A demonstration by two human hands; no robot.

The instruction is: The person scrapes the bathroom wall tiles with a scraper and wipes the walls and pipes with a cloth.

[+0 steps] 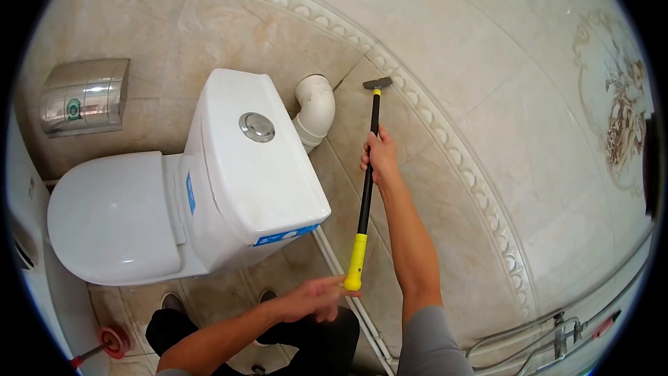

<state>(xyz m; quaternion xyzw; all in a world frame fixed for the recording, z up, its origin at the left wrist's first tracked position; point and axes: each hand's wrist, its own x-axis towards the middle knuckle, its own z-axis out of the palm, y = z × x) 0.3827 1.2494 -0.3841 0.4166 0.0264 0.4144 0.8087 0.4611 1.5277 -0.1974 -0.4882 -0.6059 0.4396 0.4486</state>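
My right hand (380, 157) is closed around the black shaft of a long-handled scraper (367, 195). Its small grey head is up near the wall tiles, and a yellow grip forms its lower end. My left hand (316, 298) is at the bottom of that grip with its fingers stretched out, partly blurred, and not wrapped round it. To the left of the scraper stands a white toilet (257, 174) with its lid down and a round flush button on the tank. Behind the tank, a white elbow pipe (316, 111) meets the wall.
A metal paper holder (85, 97) is mounted on the left wall. A red plunger (113, 342) stands on the floor at lower left. White pipes (348, 282) run along the floor edge, and metal pipes (560, 334) run along the lower right wall. A raised tile border (445, 143) crosses the wall.
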